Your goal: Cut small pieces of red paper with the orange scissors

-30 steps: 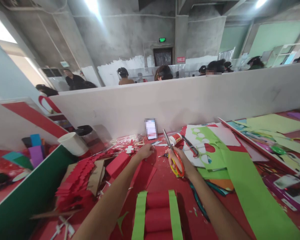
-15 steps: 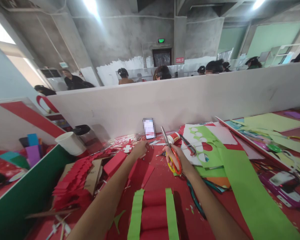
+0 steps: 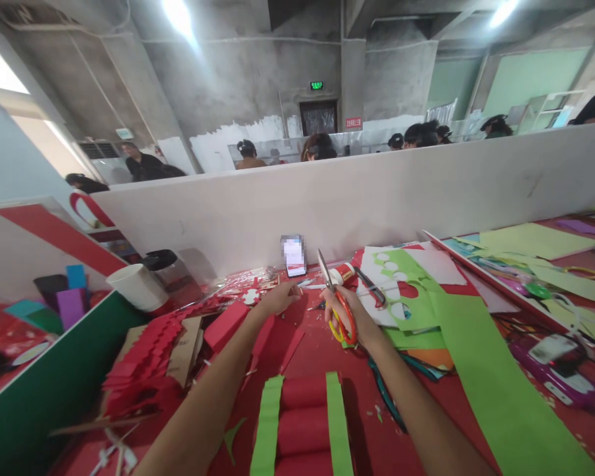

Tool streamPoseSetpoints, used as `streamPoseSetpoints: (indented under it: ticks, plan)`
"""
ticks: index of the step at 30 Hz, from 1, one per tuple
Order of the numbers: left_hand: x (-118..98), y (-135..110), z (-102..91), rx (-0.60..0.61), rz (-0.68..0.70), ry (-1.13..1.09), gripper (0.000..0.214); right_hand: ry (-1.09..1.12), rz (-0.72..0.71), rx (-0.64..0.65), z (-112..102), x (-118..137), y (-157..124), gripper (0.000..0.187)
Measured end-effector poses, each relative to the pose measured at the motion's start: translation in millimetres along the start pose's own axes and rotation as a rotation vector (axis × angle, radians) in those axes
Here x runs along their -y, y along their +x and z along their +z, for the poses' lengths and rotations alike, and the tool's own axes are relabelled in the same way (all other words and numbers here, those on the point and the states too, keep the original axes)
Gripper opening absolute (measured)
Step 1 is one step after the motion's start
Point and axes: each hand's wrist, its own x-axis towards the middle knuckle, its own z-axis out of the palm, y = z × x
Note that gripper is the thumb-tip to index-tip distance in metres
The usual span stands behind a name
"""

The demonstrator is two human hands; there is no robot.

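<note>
Plainly, our right hand [image 3: 361, 316] wraps its fingers around the scissors [image 3: 346, 314] by their orange and yellow handles, the blades angled up toward the white partition [image 3: 377, 192]. Our left hand [image 3: 281, 299] hangs low near the phone [image 3: 294, 258], fingers curled; we cannot tell whether they pinch anything. Red tabletop [image 3: 320, 357] shows between our forearms, giving us room down to the red-and-green paper piece [image 3: 305, 423] at the picture's lower edge. Rightward, teal-handled pliers [image 3: 387, 395] and a long green sheet [image 3: 480, 360] border that space; leftward, red paper stacks [image 3: 143, 357] and an upright green board [image 3: 64, 360] hem us in.
</note>
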Motion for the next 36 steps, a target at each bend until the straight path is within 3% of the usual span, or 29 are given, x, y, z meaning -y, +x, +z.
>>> streamPoseSetpoints:
  ticks: [5, 8, 12, 16, 22, 25, 28, 31, 33, 36]
  plan:
    - [-26.0, -46.2, -9.3, -0.047, 0.071, -0.099, 0.018, 0.08, 0.052, -0.005, 7.3, -4.3, -0.3, 0.038]
    - [-44.5, -76.5, -6.6, -0.234, 0.162, -0.273, 0.02, 0.135, 0.083, -0.016, 14.5, -8.2, -2.0, 0.039]
    - [-60.7, -104.7, 4.7, -0.369, 0.34, -0.205, 0.01, 0.194, 0.116, 0.052, 25.9, -10.3, -7.1, 0.035]
    - [-57.6, -115.2, 13.2, -0.492, 0.589, -0.112, 0.026, 0.261, 0.159, 0.046, 35.7, -14.3, -10.7, 0.042]
    - [-42.8, -120.5, 13.6, -0.516, 0.747, 0.113, 0.025, 0.297, 0.125, -0.001, 39.5, -26.9, -8.4, 0.041]
    - [-40.9, -123.6, 14.3, -0.509, 0.699, 0.08, 0.024, 0.256, 0.106, -0.024, 37.7, -29.6, -6.8, 0.043]
    - [-42.5, -124.9, 15.8, -0.518, 0.495, -0.18, 0.014, 0.148, 0.087, -0.042, 36.6, -28.5, -6.0, 0.044]
    - [-45.2, -122.9, 18.7, -0.389, 0.279, -0.527, 0.015, 0.029, 0.031, -0.048, 37.2, -28.0, -5.3, 0.043]
    - [-46.9, -120.2, 21.8, -0.277, 0.207, -0.7, 0.021, -0.017, -0.006, -0.048, 38.4, -29.0, -4.9, 0.043]
    - [-49.2, -116.5, 26.6, -0.224, 0.146, -0.879, 0.027, -0.076, -0.045, -0.061, 40.1, -30.7, -4.8, 0.04]
